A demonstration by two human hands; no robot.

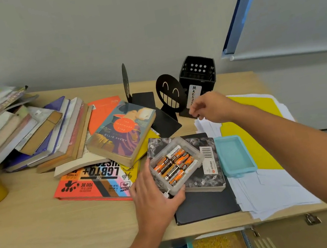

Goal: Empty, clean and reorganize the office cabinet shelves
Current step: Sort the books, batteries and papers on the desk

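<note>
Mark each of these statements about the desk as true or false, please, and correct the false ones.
1. The left hand grips the clear battery box. True.
2. The light blue lid is on the box. False: it lies beside it, on the yellow folder.
3. The right hand rests on the books. False: it is near the smiley bookend, above the white papers.
4. The battery box sits on a marbled grey book. True.

The tabletop looked like pale matt wood laminate; the battery box was clear glossy plastic; the smiley bookend matt black metal; loose sheets at the right edge plain paper.
</note>
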